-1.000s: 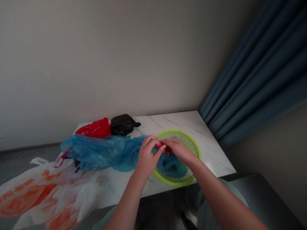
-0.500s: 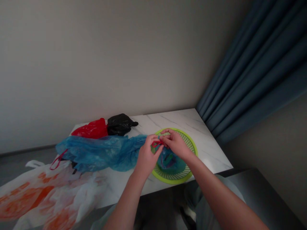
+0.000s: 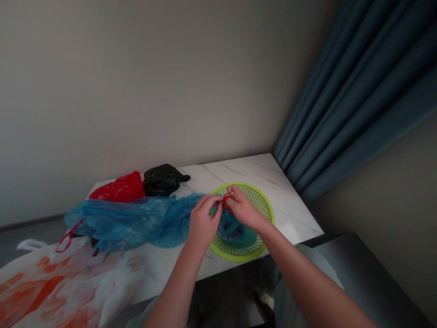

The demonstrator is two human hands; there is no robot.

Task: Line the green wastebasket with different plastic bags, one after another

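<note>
My left hand (image 3: 204,223) and my right hand (image 3: 241,209) meet above a lime-green plastic basket (image 3: 239,253), pinching a thin red strap (image 3: 223,198) between their fingers. Part of the strap's length is hidden by my fingers. A crumpled blue plastic bag (image 3: 126,222) lies on the table beside my left hand and runs into the basket, where more blue plastic (image 3: 237,237) sits. A red loop (image 3: 68,237) hangs from the bag's far end.
A red plastic bag (image 3: 118,189) and a black plastic bag (image 3: 162,180) lie at the back of the white marble table (image 3: 246,173). A white and orange plastic bag (image 3: 68,282) spreads over the left table edge. A wall and a blue curtain (image 3: 341,100) border the table.
The red strap has gone from a bunched piece to an open loop to a taut thin strand between my fingers. My hands have come closer together, and the whole view has drifted slightly.
</note>
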